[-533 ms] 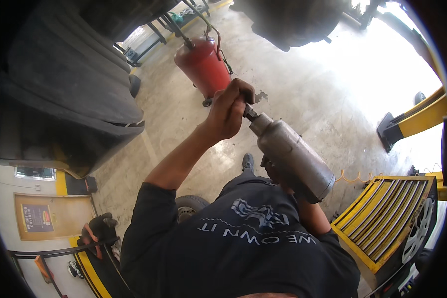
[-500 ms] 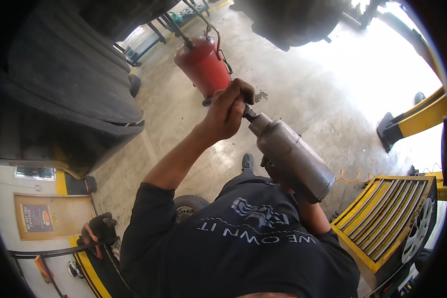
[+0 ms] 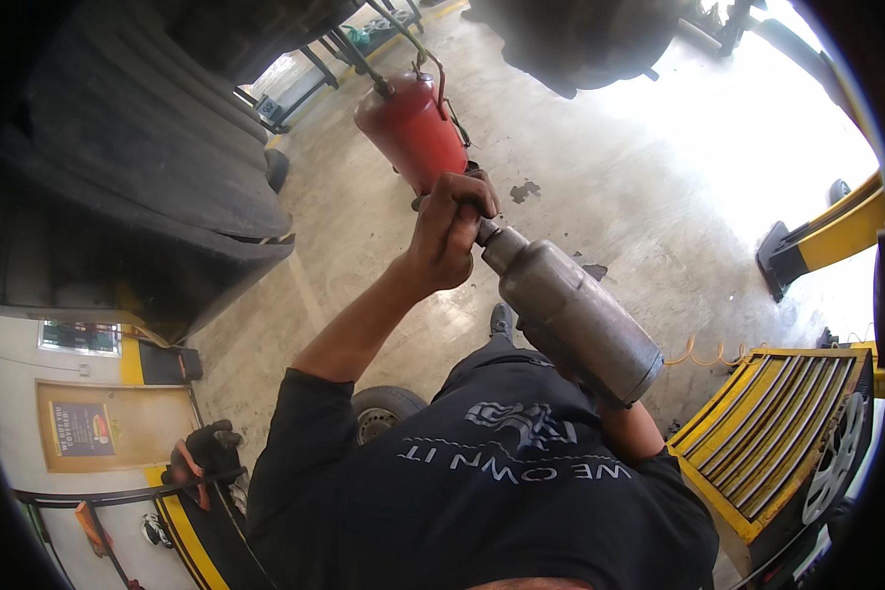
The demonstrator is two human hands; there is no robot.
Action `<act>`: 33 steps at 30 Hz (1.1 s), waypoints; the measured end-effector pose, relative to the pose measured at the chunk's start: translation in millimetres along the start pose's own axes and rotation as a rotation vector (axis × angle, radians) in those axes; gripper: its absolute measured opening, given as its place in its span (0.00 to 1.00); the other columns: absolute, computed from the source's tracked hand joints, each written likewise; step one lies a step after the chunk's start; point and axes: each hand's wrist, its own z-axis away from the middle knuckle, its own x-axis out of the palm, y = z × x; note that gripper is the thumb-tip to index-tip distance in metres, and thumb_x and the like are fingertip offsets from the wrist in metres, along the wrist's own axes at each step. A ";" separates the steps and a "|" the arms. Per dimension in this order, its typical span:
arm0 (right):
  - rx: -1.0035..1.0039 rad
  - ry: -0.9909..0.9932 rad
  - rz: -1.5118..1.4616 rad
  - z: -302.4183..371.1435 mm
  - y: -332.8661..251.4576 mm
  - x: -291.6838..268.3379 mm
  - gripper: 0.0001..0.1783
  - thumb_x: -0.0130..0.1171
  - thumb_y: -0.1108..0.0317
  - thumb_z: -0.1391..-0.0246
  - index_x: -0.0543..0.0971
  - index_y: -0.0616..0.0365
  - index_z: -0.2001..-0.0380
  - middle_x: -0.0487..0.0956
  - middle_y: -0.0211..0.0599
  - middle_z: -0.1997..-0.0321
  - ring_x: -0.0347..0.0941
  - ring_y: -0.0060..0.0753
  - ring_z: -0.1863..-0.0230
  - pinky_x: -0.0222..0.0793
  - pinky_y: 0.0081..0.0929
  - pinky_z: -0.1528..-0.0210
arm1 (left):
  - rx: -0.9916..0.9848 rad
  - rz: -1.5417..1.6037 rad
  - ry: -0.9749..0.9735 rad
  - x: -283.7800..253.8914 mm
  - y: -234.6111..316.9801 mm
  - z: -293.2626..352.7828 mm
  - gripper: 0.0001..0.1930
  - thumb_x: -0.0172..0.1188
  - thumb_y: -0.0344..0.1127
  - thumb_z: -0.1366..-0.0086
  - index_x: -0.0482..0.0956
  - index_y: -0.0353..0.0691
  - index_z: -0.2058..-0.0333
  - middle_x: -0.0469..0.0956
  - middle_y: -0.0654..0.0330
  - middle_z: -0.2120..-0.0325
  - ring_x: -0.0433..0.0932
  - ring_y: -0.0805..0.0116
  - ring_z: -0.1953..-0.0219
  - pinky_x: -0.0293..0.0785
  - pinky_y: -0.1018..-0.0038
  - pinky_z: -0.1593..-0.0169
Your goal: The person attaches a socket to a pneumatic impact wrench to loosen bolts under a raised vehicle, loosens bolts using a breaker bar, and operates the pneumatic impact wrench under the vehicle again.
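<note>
The left hand (image 3: 447,236) has its fingers curled around the nose of a grey power tool (image 3: 582,320), whose body reaches toward 4 o'clock. The right forearm (image 3: 631,430) disappears behind it (the right hand is hidden, so its fingers' state cannot be told). From the left hand, a red tank (image 3: 413,133) stands toward 11 o'clock.
</note>
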 end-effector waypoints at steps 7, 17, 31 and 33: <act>-0.134 -0.168 0.229 -69.9 -83.4 -44.8 0.26 0.57 0.57 0.45 0.67 0.55 0.46 0.70 0.39 0.45 0.64 0.34 0.42 0.59 0.32 0.41 | -0.365 0.084 0.044 -6.0 12.0 -10.2 0.14 0.39 0.23 0.38 0.60 0.36 0.53 0.70 0.58 0.72 0.67 0.71 0.72 0.63 0.77 0.67; 0.113 0.286 -0.307 -178.8 -118.5 -28.6 0.22 0.54 0.73 0.58 0.71 0.60 0.55 0.76 0.50 0.63 0.73 0.55 0.59 0.68 0.41 0.58 | -0.249 0.328 0.786 51.4 2.0 83.0 0.57 0.51 0.78 0.54 0.43 0.38 0.40 0.59 0.50 0.46 0.65 0.53 0.45 0.65 0.57 0.43; -0.217 0.197 -0.639 -297.0 -95.0 11.9 0.34 0.64 0.73 0.55 0.61 0.60 0.44 0.73 0.48 0.52 0.74 0.44 0.53 0.71 0.33 0.54 | -0.375 0.476 0.998 -87.5 -107.4 30.5 0.38 0.45 0.66 0.39 0.61 0.39 0.42 0.68 0.55 0.47 0.69 0.61 0.45 0.68 0.63 0.44; -0.164 0.196 -0.732 -302.9 -91.8 13.9 0.33 0.65 0.72 0.54 0.61 0.59 0.46 0.73 0.45 0.53 0.74 0.37 0.53 0.74 0.31 0.55 | -0.414 0.488 0.930 -95.9 -119.5 15.9 0.37 0.45 0.65 0.38 0.62 0.39 0.42 0.69 0.56 0.48 0.69 0.62 0.46 0.69 0.62 0.45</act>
